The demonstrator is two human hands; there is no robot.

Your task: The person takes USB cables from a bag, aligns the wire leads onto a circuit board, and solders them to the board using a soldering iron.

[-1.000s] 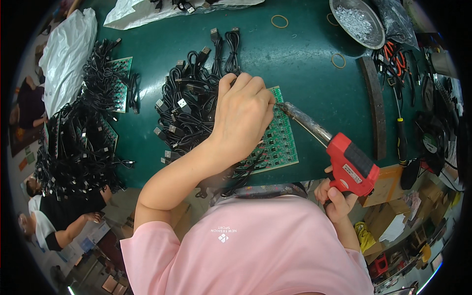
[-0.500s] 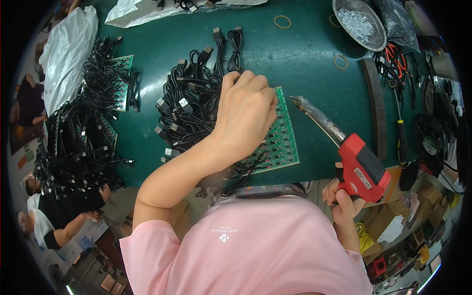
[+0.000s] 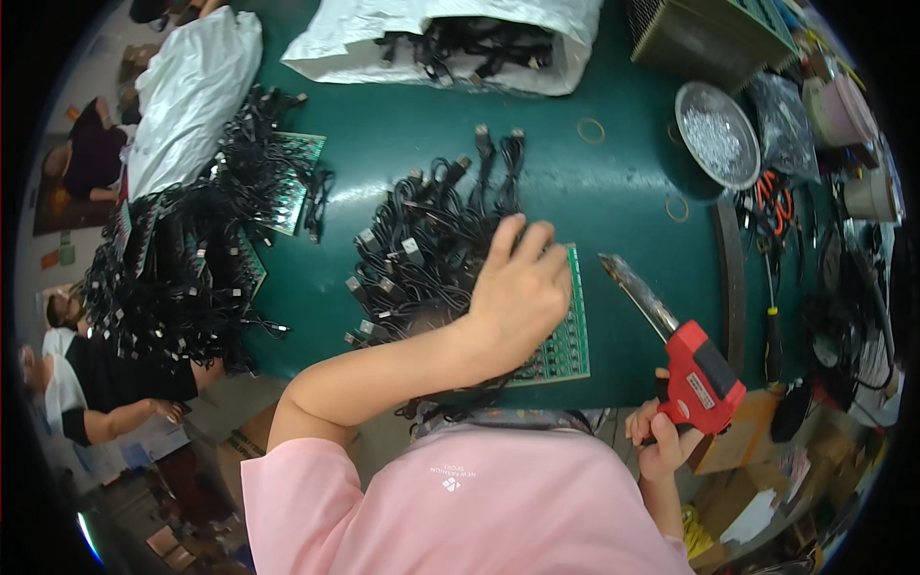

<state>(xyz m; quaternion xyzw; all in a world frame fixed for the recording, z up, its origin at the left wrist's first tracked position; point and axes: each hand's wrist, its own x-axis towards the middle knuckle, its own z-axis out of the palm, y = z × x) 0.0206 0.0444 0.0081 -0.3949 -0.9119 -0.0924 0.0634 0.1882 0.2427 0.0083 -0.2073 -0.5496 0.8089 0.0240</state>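
Note:
My left hand (image 3: 522, 297) is bent over a green circuit board (image 3: 577, 335), its fingers curled down and its fingertips hidden. What they hold, if anything, does not show. Bundles of black USB cables (image 3: 422, 254) with silver plugs lie to the left of this hand, partly over the board. My right hand (image 3: 661, 441) is wrapped round the handle of a red and black soldering gun (image 3: 704, 383). The gun's metal tip points up and left, just off the board's right edge and apart from it.
More cables (image 3: 172, 287) and boards are heaped at left beside a white sack (image 3: 196, 96). An open white sack of cables (image 3: 335, 57) lies at the back. At right are a metal bowl of small clear pieces (image 3: 714, 139), a dark bar (image 3: 730, 287) and a screwdriver (image 3: 772, 350).
The view has shifted, so the table sits lower and further right in it, with more of the back sack showing. Both hands keep nearly the same places relative to the board.

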